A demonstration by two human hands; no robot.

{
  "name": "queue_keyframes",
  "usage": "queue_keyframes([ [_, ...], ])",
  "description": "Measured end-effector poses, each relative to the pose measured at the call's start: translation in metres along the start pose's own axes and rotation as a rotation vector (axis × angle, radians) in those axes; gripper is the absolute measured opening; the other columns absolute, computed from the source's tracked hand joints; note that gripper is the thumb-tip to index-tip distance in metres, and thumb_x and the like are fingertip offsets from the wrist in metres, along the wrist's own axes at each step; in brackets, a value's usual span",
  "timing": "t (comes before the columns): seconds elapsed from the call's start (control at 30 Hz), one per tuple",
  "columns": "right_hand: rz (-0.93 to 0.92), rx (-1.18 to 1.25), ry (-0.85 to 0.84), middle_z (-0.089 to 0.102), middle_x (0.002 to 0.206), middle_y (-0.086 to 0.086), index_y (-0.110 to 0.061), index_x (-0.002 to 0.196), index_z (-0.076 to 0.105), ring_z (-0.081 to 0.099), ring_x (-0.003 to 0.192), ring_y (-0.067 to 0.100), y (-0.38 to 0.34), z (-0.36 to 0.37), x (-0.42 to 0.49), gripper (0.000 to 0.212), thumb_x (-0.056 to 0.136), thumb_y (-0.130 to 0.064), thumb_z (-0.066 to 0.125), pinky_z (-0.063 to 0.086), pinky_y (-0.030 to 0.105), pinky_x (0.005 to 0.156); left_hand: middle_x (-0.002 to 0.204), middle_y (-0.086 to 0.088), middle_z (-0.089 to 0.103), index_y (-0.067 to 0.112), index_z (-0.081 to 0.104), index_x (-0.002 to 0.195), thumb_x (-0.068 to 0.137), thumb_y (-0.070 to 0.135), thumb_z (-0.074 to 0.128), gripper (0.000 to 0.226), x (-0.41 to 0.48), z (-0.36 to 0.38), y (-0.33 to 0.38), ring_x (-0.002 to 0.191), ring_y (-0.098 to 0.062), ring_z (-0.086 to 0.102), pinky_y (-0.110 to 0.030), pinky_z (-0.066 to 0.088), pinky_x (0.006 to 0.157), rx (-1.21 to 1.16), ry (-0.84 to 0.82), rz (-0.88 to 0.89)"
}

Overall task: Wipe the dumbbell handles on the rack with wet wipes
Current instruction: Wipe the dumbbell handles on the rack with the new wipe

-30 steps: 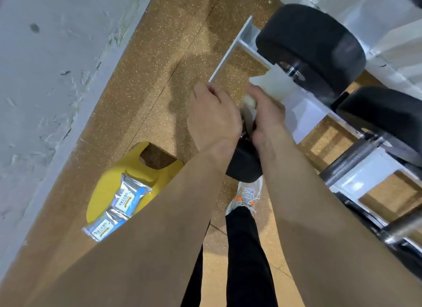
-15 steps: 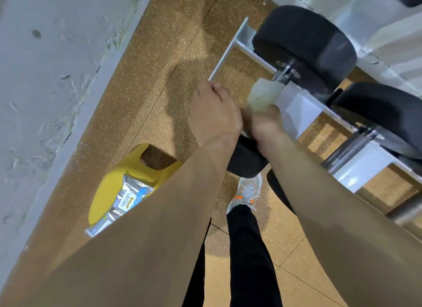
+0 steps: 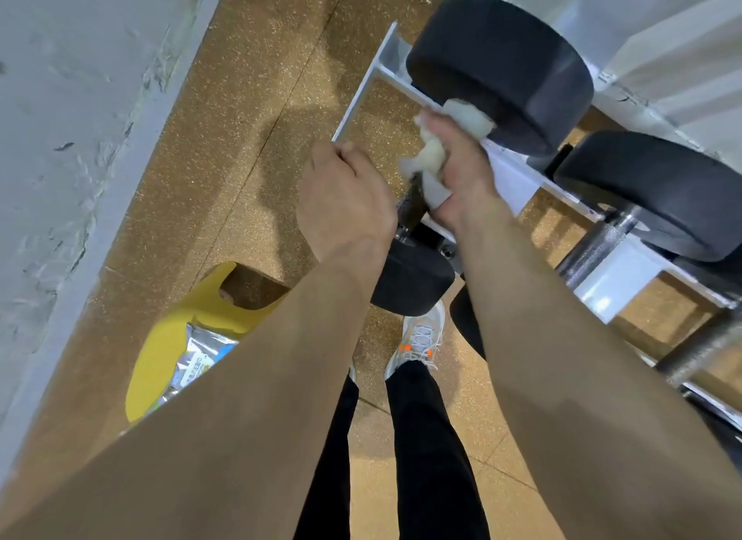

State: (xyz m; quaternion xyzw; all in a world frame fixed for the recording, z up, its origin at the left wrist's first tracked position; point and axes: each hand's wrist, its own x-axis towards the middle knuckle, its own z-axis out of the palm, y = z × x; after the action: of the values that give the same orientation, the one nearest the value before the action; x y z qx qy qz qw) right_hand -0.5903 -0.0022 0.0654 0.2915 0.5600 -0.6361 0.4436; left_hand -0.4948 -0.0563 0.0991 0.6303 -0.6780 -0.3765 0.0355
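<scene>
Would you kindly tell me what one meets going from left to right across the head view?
Grey wall, yellow container, left hand, right hand gripping the wet wipe, second dumbbell.

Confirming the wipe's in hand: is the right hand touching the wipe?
Touching. The head view shows the right hand curled round the wipe, which bunches out past the fingers on both sides.

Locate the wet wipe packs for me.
In the head view, lower left: the wet wipe packs lie on the yellow object by the grey wall, partly hidden behind the left forearm.
</scene>
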Motion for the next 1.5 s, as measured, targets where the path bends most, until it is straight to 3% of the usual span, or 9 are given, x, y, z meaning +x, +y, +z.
queue_keyframes([
  [0.2, 0.03, 0.202, -0.133, 0.055, 0.057, -0.003, -0.014, 0.077, 0.061, 0.053, 0.048, 0.01, 0.007, -0.008, -0.002, 0.018, 0.093, -0.019, 0.068, 0.045, 0.025, 0.05, 0.1, -0.001, 0.065, 0.017, 0.058, 0.103, 0.103, 0.033, 0.031, 0.032, -0.001, -0.001, 0.002, 0.09, -0.024, 0.06, -0.047, 0.05, 0.086, 0.011, 0.001, -0.002],
  [0.4, -0.025, -0.79, 0.204, 0.066, 0.069, -0.004, -0.014, 0.085, 0.064, 0.063, 0.059, 0.01, 0.027, -0.005, -0.034, 0.03, 0.077, -0.033, 0.086, 0.045, 0.018, 0.047, 0.101, -0.007, 0.064, 0.009, 0.058, 0.102, 0.102, 0.031, 0.034, 0.033, -0.002, -0.004, 0.001, 0.093, -0.029, 0.058, -0.05, 0.048, 0.086, -0.016, 0.03, 0.039],
  [0.53, -0.013, -0.489, 0.321, 0.07, 0.093, 0.001, -0.014, 0.101, 0.062, 0.07, 0.081, 0.018, 0.011, 0.009, -0.015, 0.039, 0.074, -0.027, 0.086, 0.058, 0.028, 0.061, 0.102, -0.002, 0.063, 0.014, 0.059, 0.103, 0.103, 0.033, 0.033, 0.033, -0.002, -0.003, 0.0, 0.095, -0.025, 0.057, -0.048, 0.048, 0.089, 0.0, 0.016, 0.027],
  [0.63, -0.09, -0.278, 0.377, 0.066, 0.082, -0.004, -0.013, 0.099, 0.065, 0.067, 0.077, 0.016, -0.016, 0.021, 0.005, 0.026, 0.079, -0.017, 0.08, 0.057, 0.021, 0.069, 0.103, -0.001, 0.062, 0.016, 0.059, 0.105, 0.104, 0.033, 0.032, 0.032, 0.0, -0.001, -0.001, 0.095, -0.023, 0.055, -0.047, 0.047, 0.09, 0.01, 0.004, 0.012],
  [0.8, 0.121, 0.158, -0.193, 0.053, 0.064, 0.0, -0.016, 0.081, 0.059, 0.047, 0.05, 0.01, -0.003, -0.012, 0.005, 0.017, 0.087, -0.016, 0.075, 0.042, 0.021, 0.049, 0.104, -0.004, 0.063, 0.015, 0.059, 0.104, 0.103, 0.035, 0.031, 0.035, 0.001, 0.001, -0.001, 0.094, -0.027, 0.058, -0.05, 0.049, 0.088, 0.034, 0.003, 0.025],
  [0.93, 0.214, 0.101, -0.376, 0.044, 0.054, 0.0, -0.017, 0.074, 0.048, 0.045, 0.05, 0.012, 0.001, -0.022, 0.004, 0.024, 0.076, -0.016, 0.072, 0.041, 0.023, 0.057, 0.103, -0.005, 0.064, 0.015, 0.059, 0.103, 0.101, 0.038, 0.029, 0.038, 0.001, 0.002, -0.001, 0.094, -0.029, 0.059, -0.051, 0.05, 0.086, 0.035, 0.022, 0.024],
  [1.17, -0.099, -0.81, 0.064, 0.058, 0.064, -0.007, -0.02, 0.07, 0.054, 0.052, 0.054, 0.005, 0.027, -0.014, -0.047, 0.03, 0.08, -0.023, 0.081, 0.043, 0.013, 0.046, 0.101, -0.003, 0.064, 0.017, 0.057, 0.102, 0.104, 0.036, 0.031, 0.032, 0.0, 0.001, 0.001, 0.094, -0.027, 0.06, -0.05, 0.049, 0.087, 0.061, 0.003, 0.005],
  [1.37, 0.023, -0.349, 0.388, 0.07, 0.091, 0.005, -0.009, 0.097, 0.064, 0.068, 0.076, 0.02, 0.018, 0.02, -0.022, 0.03, 0.077, -0.021, 0.083, 0.049, 0.021, 0.054, 0.103, -0.003, 0.064, 0.016, 0.059, 0.103, 0.104, 0.038, 0.028, 0.038, 0.001, 0.0, 0.002, 0.095, -0.027, 0.06, -0.05, 0.049, 0.088, 0.074, -0.021, 0.005],
  [1.5, 0.017, -0.167, 0.292, 0.073, 0.093, 0.005, -0.011, 0.104, 0.066, 0.072, 0.08, 0.021, 0.013, 0.017, -0.014, 0.035, 0.077, -0.027, 0.082, 0.062, 0.033, 0.07, 0.104, -0.003, 0.064, 0.016, 0.059, 0.104, 0.104, 0.039, 0.028, 0.038, 0.002, 0.001, 0.001, 0.096, -0.028, 0.059, -0.049, 0.048, 0.088, 0.092, -0.012, 0.016],
])
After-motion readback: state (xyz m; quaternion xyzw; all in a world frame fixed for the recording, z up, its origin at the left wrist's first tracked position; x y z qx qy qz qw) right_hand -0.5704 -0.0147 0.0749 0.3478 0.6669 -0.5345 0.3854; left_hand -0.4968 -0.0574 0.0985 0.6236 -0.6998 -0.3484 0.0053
